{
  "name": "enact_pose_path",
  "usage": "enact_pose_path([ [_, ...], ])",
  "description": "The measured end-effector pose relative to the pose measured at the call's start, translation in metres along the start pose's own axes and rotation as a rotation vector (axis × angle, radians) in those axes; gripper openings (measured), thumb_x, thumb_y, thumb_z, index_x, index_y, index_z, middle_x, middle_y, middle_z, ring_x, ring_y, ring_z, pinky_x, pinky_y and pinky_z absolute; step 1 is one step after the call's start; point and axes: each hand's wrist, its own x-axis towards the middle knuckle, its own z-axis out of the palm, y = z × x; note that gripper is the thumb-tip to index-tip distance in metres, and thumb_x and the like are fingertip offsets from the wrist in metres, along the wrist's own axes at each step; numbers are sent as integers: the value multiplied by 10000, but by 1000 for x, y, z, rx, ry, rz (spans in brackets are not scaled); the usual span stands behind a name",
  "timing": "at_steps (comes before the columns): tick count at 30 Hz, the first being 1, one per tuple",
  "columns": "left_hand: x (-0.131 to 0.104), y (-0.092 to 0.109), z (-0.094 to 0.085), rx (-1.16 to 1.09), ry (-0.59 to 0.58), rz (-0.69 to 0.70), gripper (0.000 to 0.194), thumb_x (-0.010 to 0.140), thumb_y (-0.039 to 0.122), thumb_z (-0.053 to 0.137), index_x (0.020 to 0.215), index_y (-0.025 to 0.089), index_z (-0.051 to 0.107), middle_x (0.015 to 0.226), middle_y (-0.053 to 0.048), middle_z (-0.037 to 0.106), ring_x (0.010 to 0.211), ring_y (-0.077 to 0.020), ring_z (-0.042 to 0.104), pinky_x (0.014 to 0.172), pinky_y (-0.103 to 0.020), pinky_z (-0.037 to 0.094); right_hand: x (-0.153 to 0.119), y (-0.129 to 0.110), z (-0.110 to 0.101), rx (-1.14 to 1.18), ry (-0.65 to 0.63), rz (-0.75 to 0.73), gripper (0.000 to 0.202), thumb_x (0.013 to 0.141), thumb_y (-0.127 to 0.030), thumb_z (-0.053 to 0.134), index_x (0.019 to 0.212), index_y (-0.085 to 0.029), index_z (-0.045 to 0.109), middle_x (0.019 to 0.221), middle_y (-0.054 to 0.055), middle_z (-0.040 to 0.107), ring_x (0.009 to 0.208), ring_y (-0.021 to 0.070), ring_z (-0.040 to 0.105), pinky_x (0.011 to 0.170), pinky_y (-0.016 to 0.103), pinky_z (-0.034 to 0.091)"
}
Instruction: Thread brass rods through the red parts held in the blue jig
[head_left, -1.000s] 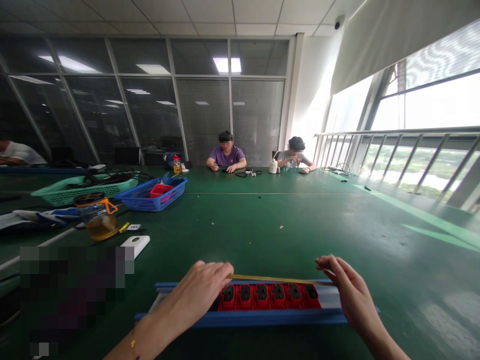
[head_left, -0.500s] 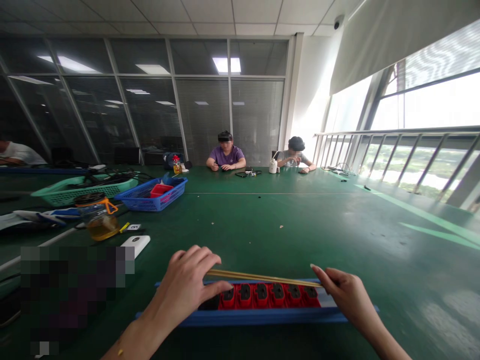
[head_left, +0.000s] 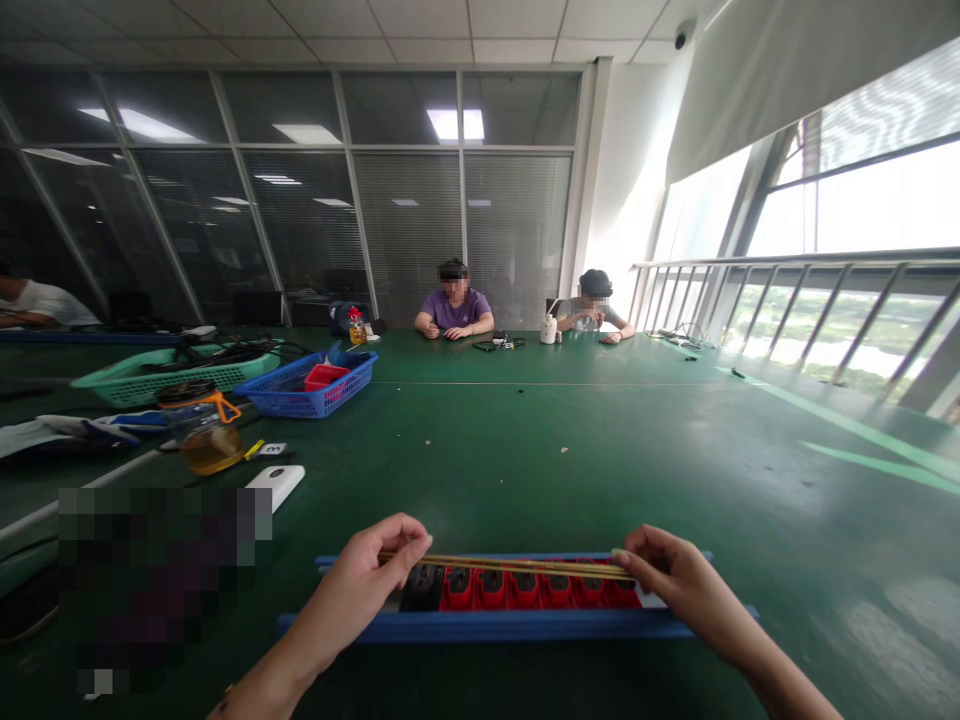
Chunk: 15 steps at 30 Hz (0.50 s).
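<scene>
Before me lies an opened power strip with a long blue casing (head_left: 495,628). A row of red socket inserts (head_left: 523,594) sits inside it, with a round black part (head_left: 421,588) at the left end. Several thin brass-coloured strips (head_left: 517,566) run lengthwise just over the row; I cannot tell whether they touch it. My left hand (head_left: 375,565) is closed, pinching the strips' left end between thumb and fingers. At the other end, my right hand (head_left: 667,565) pinches the same strips, its thumb and index finger pressed together.
Left on the green table (head_left: 450,480) are a white power bank (head_left: 281,487), a jar of amber liquid (head_left: 214,448), a blue basket (head_left: 322,400) and a green basket (head_left: 127,385). Two people (head_left: 457,305) sit across the table. A railing (head_left: 795,265) runs along the right.
My left hand has gone from spread thumb and fingers to a pinch on the strips' left end. The strips have come down slightly at the right, closer over the sockets.
</scene>
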Motion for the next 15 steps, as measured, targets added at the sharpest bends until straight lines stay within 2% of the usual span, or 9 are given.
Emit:
enact_pose_path([
  [2, 1, -2, -1, -15, 14, -14, 303, 791, 474, 461, 802, 181, 538, 631, 32, 459, 588, -100, 407, 540, -188, 345, 0, -2, -1, 95, -55, 22, 375, 756, -555, 512, 723, -182, 529, 589, -25, 531, 543, 120, 469, 483, 207, 355],
  [7, 1, -4, 1, -21, 3, -32, 314, 787, 485, 460, 833, 182, 531, 652, 23, 473, 604, -108, 427, 545, -196, 360, 0, -2, -1, 166, -46, 66, 382, 734, -560, 536, 712, -179, 512, 581, -32, 521, 536, 114, 469, 496, 211, 356],
  [11, 2, -8, -1, -4, -29, -24, 284, 784, 456, 474, 849, 185, 532, 638, 27, 493, 618, -113, 460, 569, -200, 374, 3, 6, 0, 83, -15, 78, 374, 707, -553, 564, 658, -189, 492, 537, -51, 479, 493, 103, 415, 453, 206, 308],
  [15, 6, -20, -2, 19, -92, -51, 303, 781, 474, 467, 858, 183, 504, 637, 30, 512, 583, -108, 472, 543, -203, 369, 6, 17, 3, -39, 90, 76, 384, 690, -553, 582, 609, -200, 454, 500, -66, 419, 466, 98, 357, 425, 207, 265],
])
